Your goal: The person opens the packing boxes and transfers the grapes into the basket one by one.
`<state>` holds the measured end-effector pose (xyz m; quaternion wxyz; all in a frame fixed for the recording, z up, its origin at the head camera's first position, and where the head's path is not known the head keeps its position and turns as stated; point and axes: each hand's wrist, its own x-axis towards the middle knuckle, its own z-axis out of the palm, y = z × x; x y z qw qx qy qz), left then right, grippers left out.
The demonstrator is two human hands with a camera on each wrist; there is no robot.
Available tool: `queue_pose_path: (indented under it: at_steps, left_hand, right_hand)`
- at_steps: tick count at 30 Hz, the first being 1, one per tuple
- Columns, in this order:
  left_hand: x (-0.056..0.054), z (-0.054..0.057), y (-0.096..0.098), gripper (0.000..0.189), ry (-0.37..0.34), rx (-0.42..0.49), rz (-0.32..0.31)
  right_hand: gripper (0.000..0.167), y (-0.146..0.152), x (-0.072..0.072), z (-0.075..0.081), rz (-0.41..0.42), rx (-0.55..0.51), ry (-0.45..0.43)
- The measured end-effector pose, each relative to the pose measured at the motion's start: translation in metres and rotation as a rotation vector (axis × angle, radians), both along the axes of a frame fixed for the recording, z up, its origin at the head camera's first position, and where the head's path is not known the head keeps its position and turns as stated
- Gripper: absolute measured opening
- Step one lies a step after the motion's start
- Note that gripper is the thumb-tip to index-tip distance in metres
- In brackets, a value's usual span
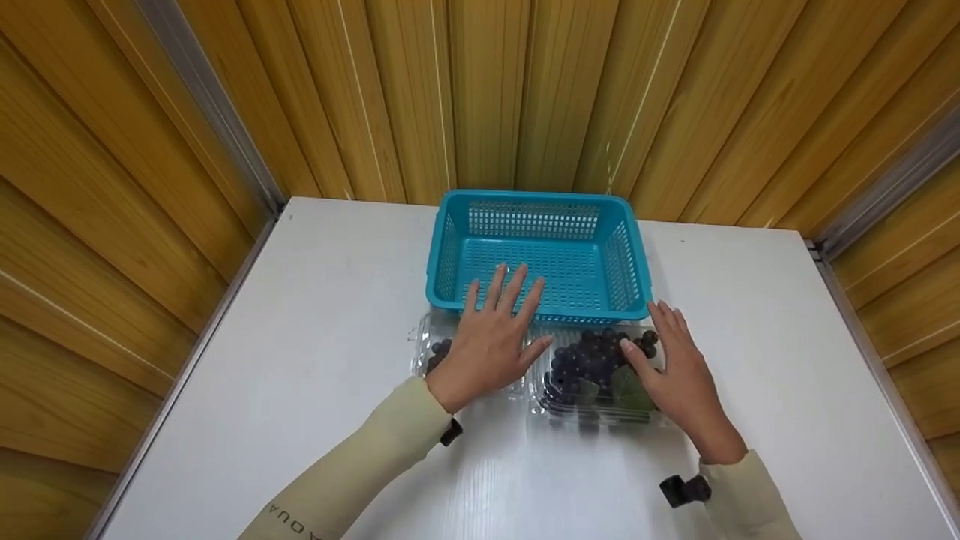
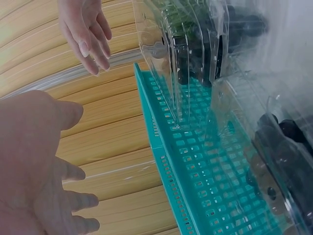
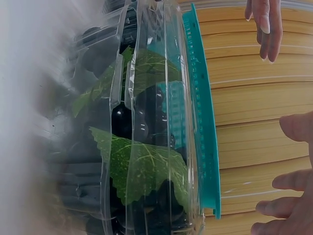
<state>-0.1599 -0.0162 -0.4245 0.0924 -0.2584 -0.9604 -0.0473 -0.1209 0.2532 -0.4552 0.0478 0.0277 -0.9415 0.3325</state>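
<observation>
Left grip (image 1: 487, 352): lying flat with fingers straight and spread apart, resting over the left clear box, fingertips reaching past the near rim of the basket; holding nothing.
Right grip (image 1: 679, 371): lying open with fingers straight, resting against the right side of the right clear box, thumb on its lid; pinching nothing.
Sleeves (image 1: 360, 465): covering both forearms in pale cream, a dark strap showing at each wrist.
Right clear box (image 1: 592, 382): sitting on the counter between the two hands, holding dark grapes (image 1: 589, 356) and green leaves (image 3: 146, 166); lying just beside the left box.
Left clear box (image 1: 431, 352): lying mostly under the left hand, showing a few dark grapes at its left end.
Counter (image 1: 300, 390): carrying both boxes and the basket on its white top.
Basket (image 1: 536, 251): standing just behind the boxes, teal plastic with slotted walls, touching or nearly touching them.
Wall (image 1: 487, 90): rising behind the counter in wooden planks.
</observation>
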Motion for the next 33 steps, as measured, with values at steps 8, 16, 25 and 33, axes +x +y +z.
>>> queue_pose_path:
  at_steps: [8, 16, 25, 33]
  left_hand:
    - [0.0, -0.001, 0.0, 0.076, -0.004, 0.007, -0.008]
    - [-0.002, -0.005, 0.001, 0.076, 0.008, 0.018, -0.029]
    - [0.001, -0.008, 0.004, 0.075, -0.008, 0.034, -0.056]
    - [0.003, -0.012, 0.008, 0.075, -0.024, 0.015, -0.07]
  right_hand:
    - [0.077, 0.001, 0.003, -0.005, -0.012, -0.044, 0.002]
    - [0.077, 0.002, 0.006, -0.01, -0.032, -0.045, -0.007]
    - [0.076, 0.008, 0.009, -0.014, -0.05, -0.08, -0.02]
    - [0.078, 0.013, 0.012, -0.021, -0.069, -0.096, -0.032]
